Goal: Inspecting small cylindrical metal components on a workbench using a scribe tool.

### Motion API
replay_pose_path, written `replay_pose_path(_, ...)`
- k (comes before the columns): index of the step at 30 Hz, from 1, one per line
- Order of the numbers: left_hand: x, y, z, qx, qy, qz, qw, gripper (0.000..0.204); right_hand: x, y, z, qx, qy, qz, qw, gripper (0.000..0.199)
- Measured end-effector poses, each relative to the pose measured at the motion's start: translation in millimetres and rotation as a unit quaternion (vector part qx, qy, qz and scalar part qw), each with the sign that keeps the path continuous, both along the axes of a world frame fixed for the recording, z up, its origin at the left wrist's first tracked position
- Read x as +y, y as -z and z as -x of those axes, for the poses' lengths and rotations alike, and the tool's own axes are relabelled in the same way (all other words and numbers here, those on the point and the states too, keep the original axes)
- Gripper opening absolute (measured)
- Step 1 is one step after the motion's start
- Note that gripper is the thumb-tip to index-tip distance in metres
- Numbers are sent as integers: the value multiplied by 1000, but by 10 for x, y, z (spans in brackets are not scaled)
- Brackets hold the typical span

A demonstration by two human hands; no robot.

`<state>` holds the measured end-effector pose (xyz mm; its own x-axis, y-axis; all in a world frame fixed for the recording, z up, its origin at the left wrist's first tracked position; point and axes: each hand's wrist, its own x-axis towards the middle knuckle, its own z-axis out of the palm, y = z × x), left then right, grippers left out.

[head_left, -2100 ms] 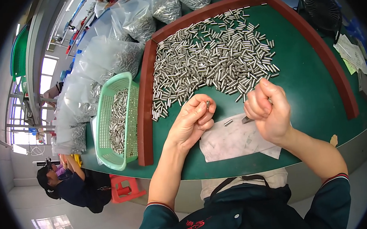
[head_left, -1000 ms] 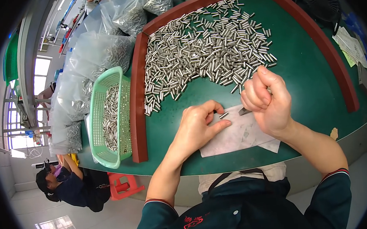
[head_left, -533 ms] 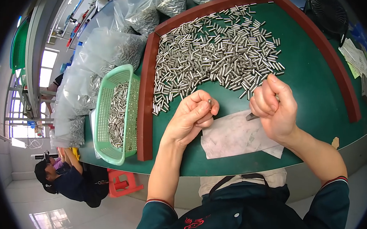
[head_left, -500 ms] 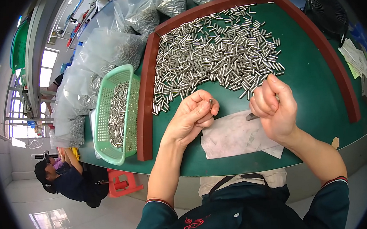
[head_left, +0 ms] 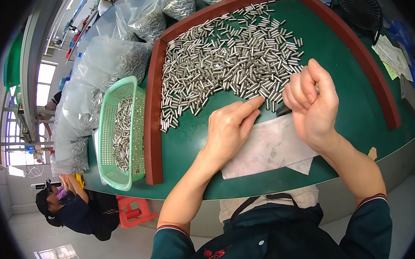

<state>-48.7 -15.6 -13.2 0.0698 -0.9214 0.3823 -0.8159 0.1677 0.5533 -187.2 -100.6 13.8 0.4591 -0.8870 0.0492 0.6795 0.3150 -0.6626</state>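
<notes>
Many short, shiny metal pins (head_left: 231,57) lie in a loose heap on the green tabletop. My left hand (head_left: 229,130) reaches to the heap's near edge, index finger and thumb stretched out and slightly apart, the index tip by the closest pins. I see no pin between them; the other fingers are hidden beneath the hand. My right hand (head_left: 312,101) is raised just right of the heap with its fingers curled in. From its left side sticks out the end of a dark, flat tool (head_left: 284,110); the rest is hidden in the fist. A stained white cloth (head_left: 268,147) lies below both hands.
A reddish-brown wooden border (head_left: 151,133) frames the heap. Left of it stands a light green plastic basket (head_left: 138,119) with more pins, beside clear bags (head_left: 129,58) of pins. A black fan (head_left: 360,7) and papers (head_left: 393,56) are at right. Another person (head_left: 74,204) sits far left beside a red stool (head_left: 134,211).
My left hand has gone from pinching a small pin above the cloth to reaching rightward to the heap's edge, its fingers stretched. My right hand stays curled, slightly turned. The whole view has shifted a little.
</notes>
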Motion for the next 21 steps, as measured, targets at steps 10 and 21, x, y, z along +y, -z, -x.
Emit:
replay_pose_path(10, -74, 83, 35, -31, -34, -8, 999, 15, 38, -5, -17, 15, -11, 16, 1000, 43)
replay_pose_path(21, 256, -216, -154, 30, -38, -110, 993, 6, 104, 69, 0, 30, -50, 43, 997, 43)
